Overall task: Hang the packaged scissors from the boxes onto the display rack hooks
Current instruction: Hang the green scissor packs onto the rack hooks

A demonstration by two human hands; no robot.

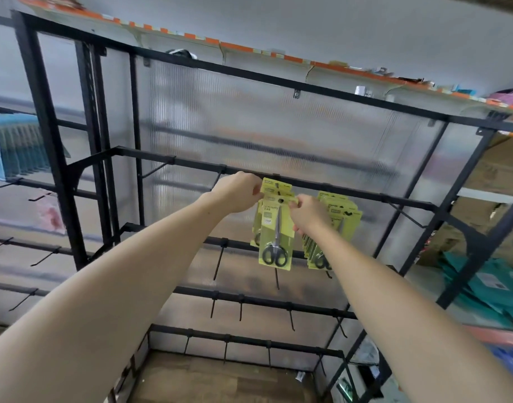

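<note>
- Fingers [256,189] of left hand [238,193] curled, pinching upper left edge of front scissors pack [277,228], near its hang hole.
- Fingers [293,204] of right hand [309,213] curled, pinching same pack's upper right edge; both arms stretched up from lower corners.
- Front pack upright, yellow card, black-handled scissors pointing up, top edge level with upper hook bar [351,193] of display rack [60,170]; whether hole already on a hook, cannot tell.
- More yellow packs close behind it, stacked on same hook line.
- Second bunch of packs [341,212] just right of right hand, partly hidden by right wrist, hanging from same bar.
- Bare hooks [219,263] on bars below and to left, free room under front pack's lower edge.
- Ribbed translucent panel [249,126] behind bars, closing off back.
- Cardboard boxes [493,170] far right beyond rack post; teal packets [482,283] below them.
- Orange-edged shelf [249,49] above rack top.
</note>
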